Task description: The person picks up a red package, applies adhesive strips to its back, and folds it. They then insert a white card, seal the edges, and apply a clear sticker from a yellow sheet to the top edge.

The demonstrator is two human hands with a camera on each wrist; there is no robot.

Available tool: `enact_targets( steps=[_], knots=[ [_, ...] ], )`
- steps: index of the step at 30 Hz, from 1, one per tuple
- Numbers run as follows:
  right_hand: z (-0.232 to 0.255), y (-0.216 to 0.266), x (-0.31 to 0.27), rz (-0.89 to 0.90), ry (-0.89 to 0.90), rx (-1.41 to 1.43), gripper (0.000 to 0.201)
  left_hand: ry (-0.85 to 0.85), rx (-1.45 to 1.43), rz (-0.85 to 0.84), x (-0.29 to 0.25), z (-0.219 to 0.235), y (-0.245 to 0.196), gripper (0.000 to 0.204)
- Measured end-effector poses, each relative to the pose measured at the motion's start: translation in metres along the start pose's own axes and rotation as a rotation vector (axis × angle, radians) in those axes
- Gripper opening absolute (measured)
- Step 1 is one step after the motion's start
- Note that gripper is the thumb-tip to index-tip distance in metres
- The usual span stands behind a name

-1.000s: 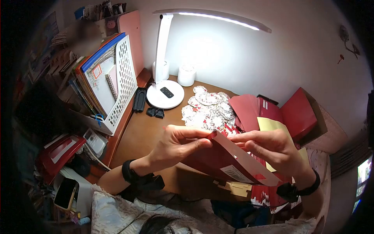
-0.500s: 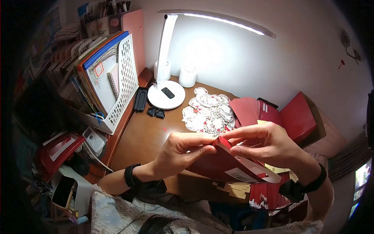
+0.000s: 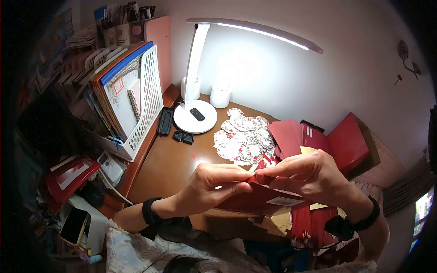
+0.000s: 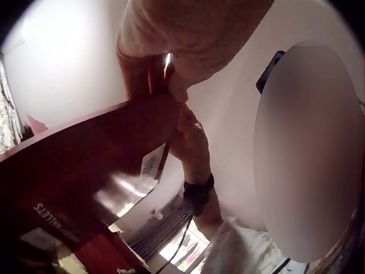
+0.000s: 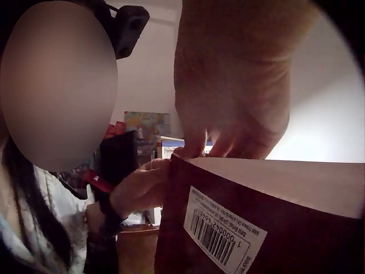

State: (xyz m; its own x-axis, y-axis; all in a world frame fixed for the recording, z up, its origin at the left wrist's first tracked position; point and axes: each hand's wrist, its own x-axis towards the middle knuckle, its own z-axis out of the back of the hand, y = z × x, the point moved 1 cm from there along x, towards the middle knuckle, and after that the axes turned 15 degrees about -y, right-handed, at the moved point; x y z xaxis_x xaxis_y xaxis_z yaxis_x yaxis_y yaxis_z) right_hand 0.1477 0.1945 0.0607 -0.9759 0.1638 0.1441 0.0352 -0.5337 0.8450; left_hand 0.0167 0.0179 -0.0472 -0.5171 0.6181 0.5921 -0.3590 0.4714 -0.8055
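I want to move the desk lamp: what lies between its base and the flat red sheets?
In the head view, a pile of round white patterned pieces lies between the lamp base and the red sheets.

And it's deep red for the packet [image 5: 313, 245], black-striped white for its label [image 5: 223, 233], brown table [image 3: 168, 168], white lamp [image 3: 193, 63]!

The word "WALLETS" stands on the dark red box [image 4: 85, 165], at eight o'clock in the left-wrist view; at five o'clock in the right-wrist view, its white barcode label [image 5: 221, 233] shows "0000" among digits, smaller print illegible.
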Motion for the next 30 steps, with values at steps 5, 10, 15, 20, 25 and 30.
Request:
enact_targets(
  steps=[5, 10, 15, 20, 25, 30],
  knots=[
    [-0.003, 0.005, -0.004, -0.033, -0.037, -0.054, 0.025, 0.0, 0.014, 0.025, -0.002, -0.001, -0.003, 0.025],
    [-0.006, 0.008, -0.007, -0.043, -0.055, -0.053, 0.025, -0.008, 0.015, 0.012, -0.003, -0.001, -0.002, 0.025],
    [-0.006, 0.011, -0.007, -0.024, -0.054, -0.148, 0.024, -0.003, 0.027, 0.008, -0.004, -0.001, -0.003, 0.025],
    [-0.01, 0.011, -0.008, 0.163, -0.139, -0.264, 0.025, 0.003, 0.025, 0.004, -0.003, -0.001, -0.005, 0.025],
    [-0.014, 0.014, -0.009, 0.228, -0.193, -0.339, 0.02, 0.016, 0.013, 0.008, -0.002, -0.001, -0.005, 0.026],
    [-0.014, 0.012, -0.01, 0.195, -0.173, -0.331, 0.018, 0.035, 0.009, 0.002, -0.002, 0.001, -0.005, 0.027]
  ],
)
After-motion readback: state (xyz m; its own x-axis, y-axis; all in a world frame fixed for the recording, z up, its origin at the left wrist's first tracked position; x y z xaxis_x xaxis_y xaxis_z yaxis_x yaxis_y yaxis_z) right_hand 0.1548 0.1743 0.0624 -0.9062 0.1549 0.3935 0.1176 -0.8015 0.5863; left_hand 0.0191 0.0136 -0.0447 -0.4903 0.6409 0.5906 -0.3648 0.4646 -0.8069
